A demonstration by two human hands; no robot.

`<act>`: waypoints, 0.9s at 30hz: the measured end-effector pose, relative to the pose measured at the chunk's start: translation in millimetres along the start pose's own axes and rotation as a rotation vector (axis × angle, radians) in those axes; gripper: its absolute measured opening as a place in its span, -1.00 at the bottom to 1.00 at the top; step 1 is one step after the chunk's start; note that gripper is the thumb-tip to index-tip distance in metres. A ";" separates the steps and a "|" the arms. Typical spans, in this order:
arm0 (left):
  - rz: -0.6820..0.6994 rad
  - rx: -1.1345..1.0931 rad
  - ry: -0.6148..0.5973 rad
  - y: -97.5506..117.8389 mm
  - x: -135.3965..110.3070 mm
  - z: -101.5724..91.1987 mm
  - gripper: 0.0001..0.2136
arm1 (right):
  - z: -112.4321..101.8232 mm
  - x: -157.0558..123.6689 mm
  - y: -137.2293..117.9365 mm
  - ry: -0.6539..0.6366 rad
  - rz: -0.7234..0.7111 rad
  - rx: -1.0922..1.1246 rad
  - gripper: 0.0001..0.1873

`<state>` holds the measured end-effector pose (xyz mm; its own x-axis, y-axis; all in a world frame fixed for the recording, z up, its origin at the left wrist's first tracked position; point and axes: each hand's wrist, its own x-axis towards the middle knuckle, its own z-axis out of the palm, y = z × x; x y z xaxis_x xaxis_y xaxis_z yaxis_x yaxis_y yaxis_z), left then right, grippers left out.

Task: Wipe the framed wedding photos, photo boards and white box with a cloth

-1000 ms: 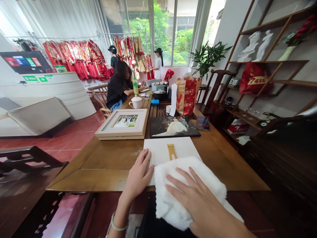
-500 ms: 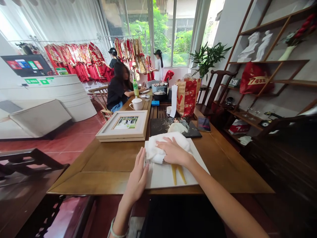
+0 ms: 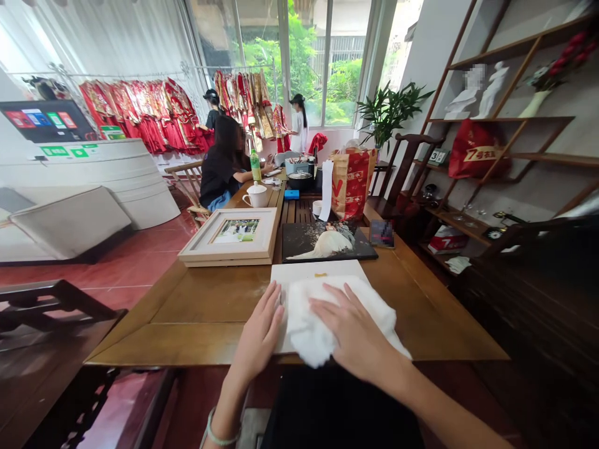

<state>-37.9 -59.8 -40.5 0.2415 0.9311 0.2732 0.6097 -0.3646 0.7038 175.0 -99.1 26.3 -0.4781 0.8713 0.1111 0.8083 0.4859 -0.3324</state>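
Observation:
A white board (image 3: 299, 270) lies flat at the near edge of the wooden table. On it is a crumpled white towel (image 3: 309, 330), which overhangs the board's near side. My right hand (image 3: 358, 327) presses down on the towel with its fingers stretched out and spread; its thumb is hidden. Along the board's left edge rests my left hand (image 3: 262, 327), fingers straight and holding nothing. Only a small tip of a yellowish piece (image 3: 321, 275) shows beyond the towel; the rest is covered.
Beyond the board lies a dark picture panel (image 3: 299, 240) with a white dress on it. To its left are stacked picture frames (image 3: 210, 240). A lidded white mug (image 3: 256, 195), a red and brown paper bag (image 3: 352, 187) and a phone-like device (image 3: 382, 234) stand farther back. A person (image 3: 219, 165) sits at the table's left.
My right hand has moved toward me with the towel, from the board's far part to its near part. The yellowish legs are now mostly covered. My left hand stays at the left edge.

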 end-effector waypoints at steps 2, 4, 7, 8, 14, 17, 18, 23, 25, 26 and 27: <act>0.051 0.083 -0.007 -1.5 0.6 0.6 -0.58 | 0.6 26.3 17.0 0.009 0.069 -0.014 -0.25; 0.087 0.137 -0.006 -3.0 1.0 1.2 -0.61 | 0.8 49.9 28.8 -0.002 0.114 0.007 -0.23; 0.100 0.181 -0.014 -3.6 1.5 0.9 -0.61 | 0.3 68.3 36.5 0.011 0.166 0.028 -0.24; 0.098 0.193 -0.019 -3.3 1.6 0.7 -0.60 | -0.1 69.7 38.4 0.021 0.185 0.028 -0.25; 0.087 0.226 -0.026 -0.5 1.8 0.0 -0.60 | -10.0 52.4 70.4 0.074 0.358 -0.013 -0.30; 0.081 0.226 -0.020 0.6 1.7 0.5 -0.60 | -16.3 37.5 88.6 0.088 0.429 -0.046 -0.31; 0.077 0.227 -0.018 0.9 1.7 0.7 -0.60 | -17.1 31.6 90.9 0.086 0.440 -0.052 -0.30; 0.064 0.235 -0.022 2.6 1.8 0.9 -0.60 | -10.1 -13.5 64.1 -0.003 0.350 -0.098 -0.14; 0.058 0.237 -0.034 3.7 1.8 0.3 -0.60 | -6.7 -37.2 43.7 -0.058 0.294 -0.108 -0.09; 0.056 0.237 -0.039 4.2 1.7 -0.1 -0.60 | -5.8 -48.3 34.7 -0.086 0.276 -0.106 -0.07; 0.056 0.237 -0.045 4.7 1.8 -0.4 -0.60 | -5.6 -57.8 27.7 -0.111 0.266 -0.100 -0.05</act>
<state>-35.0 -59.9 -36.5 0.3100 0.9102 0.2748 0.7532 -0.4115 0.5133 226.9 -135.6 15.9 -0.2753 0.9586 -0.0724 0.9373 0.2509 -0.2419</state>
